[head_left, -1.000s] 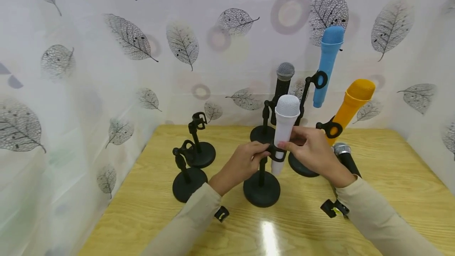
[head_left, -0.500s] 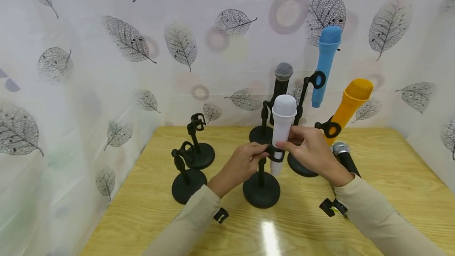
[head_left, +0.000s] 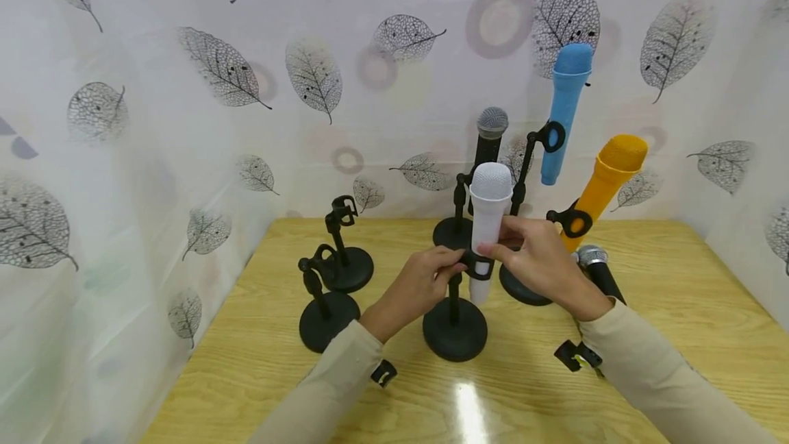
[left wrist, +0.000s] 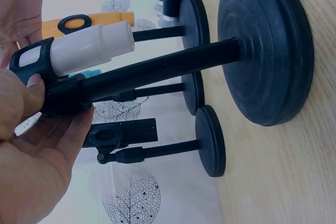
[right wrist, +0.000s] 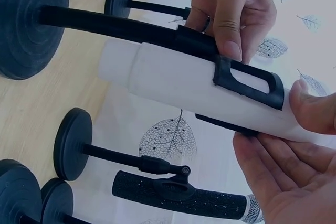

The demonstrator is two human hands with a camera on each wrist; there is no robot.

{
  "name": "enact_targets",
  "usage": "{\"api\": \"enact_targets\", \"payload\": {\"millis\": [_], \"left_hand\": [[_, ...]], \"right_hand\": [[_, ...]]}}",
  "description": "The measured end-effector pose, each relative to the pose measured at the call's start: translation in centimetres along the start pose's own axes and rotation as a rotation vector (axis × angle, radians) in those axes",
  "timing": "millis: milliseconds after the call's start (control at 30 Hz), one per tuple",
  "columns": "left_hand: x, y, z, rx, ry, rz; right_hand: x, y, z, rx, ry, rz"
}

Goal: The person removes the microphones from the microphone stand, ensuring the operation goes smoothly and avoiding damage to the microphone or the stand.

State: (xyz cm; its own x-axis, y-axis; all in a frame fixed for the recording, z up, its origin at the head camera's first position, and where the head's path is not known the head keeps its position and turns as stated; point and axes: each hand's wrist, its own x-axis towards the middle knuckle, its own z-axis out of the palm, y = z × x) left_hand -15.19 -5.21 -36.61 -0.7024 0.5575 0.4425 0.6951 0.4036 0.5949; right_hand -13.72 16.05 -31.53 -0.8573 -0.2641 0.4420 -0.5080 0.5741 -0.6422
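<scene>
A white microphone (head_left: 488, 218) stands nearly upright in the black clip (right wrist: 252, 85) of a desk microphone stand (head_left: 455, 329). My left hand (head_left: 421, 286) pinches the stand's neck beside the clip between thumb and fingers. With thumb on one side and fingers on the other, my right hand (head_left: 542, 262) holds the white microphone's body just above the clip. In the right wrist view the clip wraps round the handle, whose lower end sticks out below. The left wrist view shows the left thumb on the black joint (left wrist: 65, 95) under the clip.
Two stands with bare clips (head_left: 329, 321) (head_left: 349, 269) are at the left. Behind stand a black microphone (head_left: 487, 149), a blue microphone (head_left: 567, 115) and an orange microphone (head_left: 607, 180) in stands. Another black microphone (head_left: 604, 276) lies by the right forearm on the wooden table (head_left: 246, 375).
The white microphone's head has tipped slightly left and now stands a little more upright. Both hands keep their hold in nearly the same place.
</scene>
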Motion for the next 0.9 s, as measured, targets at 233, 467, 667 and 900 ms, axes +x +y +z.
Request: {"api": "enact_targets", "payload": {"millis": [233, 467, 667, 900], "left_hand": [[0.02, -0.18, 0.1, 0.012, -0.003, -0.006], [-0.04, -0.28, 0.01, 0.013, -0.002, 0.008], [-0.19, -0.35, -0.03, 0.002, -0.006, 0.009], [-0.31, -0.53, 0.47, -0.049, 0.017, 0.02]], "right_hand": [[-0.01, -0.13, -0.12, 0.013, 0.0, 0.014], [-0.02, -0.18, -0.12, 0.014, -0.015, 0.035], [-0.09, -0.22, 0.14, 0.015, -0.022, 0.051], [-0.36, -0.23, 0.3, 0.024, 0.013, 0.052]]}}
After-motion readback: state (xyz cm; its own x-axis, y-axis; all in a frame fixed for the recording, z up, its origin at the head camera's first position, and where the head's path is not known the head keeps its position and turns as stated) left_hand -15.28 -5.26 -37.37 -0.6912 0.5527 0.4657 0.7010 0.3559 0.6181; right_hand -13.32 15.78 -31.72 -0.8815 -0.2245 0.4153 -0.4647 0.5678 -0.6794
